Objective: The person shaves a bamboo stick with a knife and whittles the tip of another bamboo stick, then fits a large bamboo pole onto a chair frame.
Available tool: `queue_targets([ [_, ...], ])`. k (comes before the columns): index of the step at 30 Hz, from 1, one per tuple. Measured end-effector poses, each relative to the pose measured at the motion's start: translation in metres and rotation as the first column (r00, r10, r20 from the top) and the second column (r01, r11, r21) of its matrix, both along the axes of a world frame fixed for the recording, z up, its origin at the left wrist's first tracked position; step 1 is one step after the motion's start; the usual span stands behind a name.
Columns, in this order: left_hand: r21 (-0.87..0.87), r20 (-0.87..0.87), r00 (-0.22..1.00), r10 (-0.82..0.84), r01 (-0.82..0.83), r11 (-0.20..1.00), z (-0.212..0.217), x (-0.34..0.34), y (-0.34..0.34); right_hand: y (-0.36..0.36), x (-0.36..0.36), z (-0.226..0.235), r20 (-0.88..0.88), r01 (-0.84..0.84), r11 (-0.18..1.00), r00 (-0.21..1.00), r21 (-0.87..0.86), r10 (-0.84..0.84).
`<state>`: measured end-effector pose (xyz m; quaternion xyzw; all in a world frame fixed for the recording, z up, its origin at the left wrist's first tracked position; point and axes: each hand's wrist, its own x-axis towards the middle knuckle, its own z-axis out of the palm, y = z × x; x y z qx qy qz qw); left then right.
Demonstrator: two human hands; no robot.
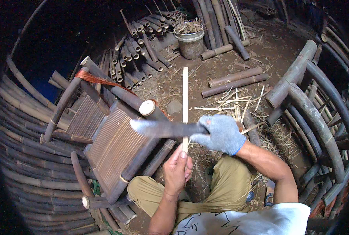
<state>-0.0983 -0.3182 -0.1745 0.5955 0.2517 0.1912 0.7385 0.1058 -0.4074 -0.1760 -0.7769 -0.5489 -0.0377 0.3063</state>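
My bare left hand point(176, 170) pinches the lower end of a pale, flat bamboo strip point(185, 92), thumb on top, and the strip points away from me. My right hand point(223, 134), in a grey work glove, is wrapped round the handle of a machete point(159, 129). The broad, curved blade points left, slightly blurred, and crosses over the strip just above my left fingers. Whether the edge touches the strip, I cannot tell. Most of the handle is hidden inside the glove.
Left of my knees stands a bamboo chair point(115, 147) with a slatted seat. Split strips point(237, 103) and two dark bamboo lengths point(235, 84) lie ahead. A bucket of shavings point(191, 45) stands farther back near stacked bamboo poles point(135, 49). Another bamboo frame point(317, 117) stands right.
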Motion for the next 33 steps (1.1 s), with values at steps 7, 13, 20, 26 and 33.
queue_targets([
  [7, -0.056, -0.232, 0.972, 0.037, -0.052, 0.997, -0.009, -0.041, -0.038, 0.013, 0.089, 0.049, -0.238, 0.445, 0.862, 0.889, 0.243, -0.392],
  [13, -0.030, 0.550, 0.728, 0.409, -0.472, 0.881, -0.013, 0.027, 0.037, 0.021, 0.010, 0.047, -0.645, -0.073, 0.989, 0.751, 0.130, 0.140],
  [20, 0.705, 0.485, 0.861, 0.151, -0.488, 0.515, -0.021, 0.048, 0.034, 0.055, -0.019, 0.049, -0.876, 0.054, 0.951, 0.409, 0.304, 0.257],
  [26, -0.342, 0.317, 0.908, -0.272, 0.377, 0.861, -0.015, -0.013, 0.030, 0.057, 0.025, 0.016, -0.890, 0.202, 0.937, 0.420, 0.285, 0.180],
  [33, 0.284, -0.116, 0.986, 0.119, -0.082, 0.955, -0.013, -0.010, 0.036, 0.050, 0.000, -0.008, -0.248, 0.163, 0.981, 0.960, 0.107, -0.132],
])
